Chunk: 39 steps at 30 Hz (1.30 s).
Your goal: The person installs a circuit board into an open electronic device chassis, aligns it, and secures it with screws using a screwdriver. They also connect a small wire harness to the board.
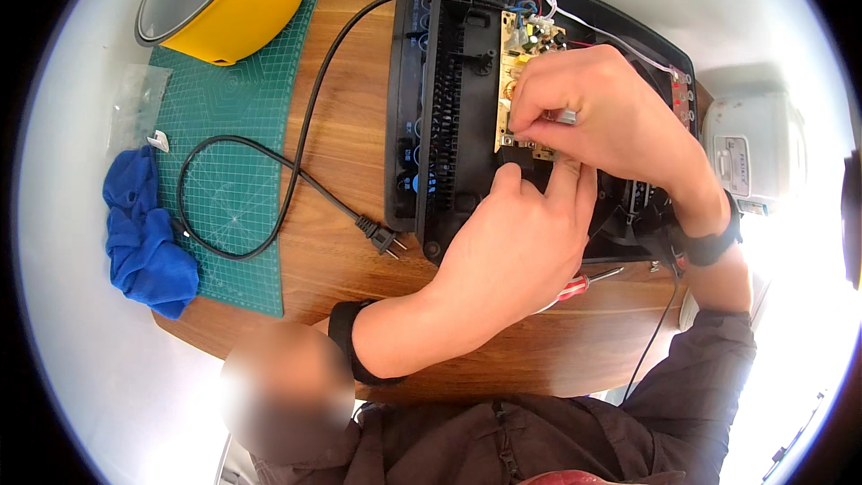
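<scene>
Right hand (600, 108) overlies the circuit board (513, 63) (long axis near to far).

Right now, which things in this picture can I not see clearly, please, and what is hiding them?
All in the head view:
Circuit board: partly covered by the right hand.
Silvery piece: the right hand partly covers it, so whether it is held is unclear.
Left hand: some fingertips are hidden near the right hand.
Screwdriver: handle end hidden by the left hand.
Yellow pot: cut off by the top edge.
</scene>
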Each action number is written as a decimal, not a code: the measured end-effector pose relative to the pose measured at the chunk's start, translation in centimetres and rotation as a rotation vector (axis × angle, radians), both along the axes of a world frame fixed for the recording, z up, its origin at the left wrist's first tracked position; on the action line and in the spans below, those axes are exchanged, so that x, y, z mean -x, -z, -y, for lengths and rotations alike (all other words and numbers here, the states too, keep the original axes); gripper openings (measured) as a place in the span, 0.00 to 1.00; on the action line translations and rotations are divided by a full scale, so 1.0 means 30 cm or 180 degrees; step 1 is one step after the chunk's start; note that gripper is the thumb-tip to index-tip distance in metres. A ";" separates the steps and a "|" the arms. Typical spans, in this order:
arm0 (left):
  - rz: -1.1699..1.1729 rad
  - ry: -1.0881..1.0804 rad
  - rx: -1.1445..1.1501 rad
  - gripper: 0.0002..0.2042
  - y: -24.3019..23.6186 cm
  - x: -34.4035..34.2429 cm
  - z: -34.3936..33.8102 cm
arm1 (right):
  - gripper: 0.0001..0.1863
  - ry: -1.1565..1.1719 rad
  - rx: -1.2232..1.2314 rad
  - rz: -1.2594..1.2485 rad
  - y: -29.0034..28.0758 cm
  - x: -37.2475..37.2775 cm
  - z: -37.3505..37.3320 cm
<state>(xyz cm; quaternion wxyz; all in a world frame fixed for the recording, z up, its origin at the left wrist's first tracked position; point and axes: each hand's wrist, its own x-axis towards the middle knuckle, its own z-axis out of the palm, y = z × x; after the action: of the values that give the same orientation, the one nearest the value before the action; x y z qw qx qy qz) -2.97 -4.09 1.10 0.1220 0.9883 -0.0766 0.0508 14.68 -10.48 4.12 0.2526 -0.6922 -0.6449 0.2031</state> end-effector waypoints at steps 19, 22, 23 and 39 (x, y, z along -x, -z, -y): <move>-0.0158 0.0066 0.0138 0.47 -0.013 -0.013 -0.011 | 0.08 0.0079 -0.0149 -0.0255 0.013 -0.071 0.054; -0.0238 0.0071 0.0127 0.48 -0.016 -0.017 -0.006 | 0.09 0.0067 -0.0200 -0.0198 0.007 -0.075 0.064; -0.0274 0.0075 0.0145 0.48 -0.015 -0.017 -0.005 | 0.09 0.0088 -0.0183 -0.0249 0.004 -0.073 0.067; 0.0156 -0.0222 0.0668 0.19 0.011 -0.038 -0.017 | 0.12 0.1513 -0.0307 -0.0789 -0.092 0.081 0.293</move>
<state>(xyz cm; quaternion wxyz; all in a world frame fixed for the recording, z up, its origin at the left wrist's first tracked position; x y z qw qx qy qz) -1.83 -3.56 0.78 0.2210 0.9706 -0.0394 0.0869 12.25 -19.26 6.90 0.4029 -0.7812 -0.4373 0.1903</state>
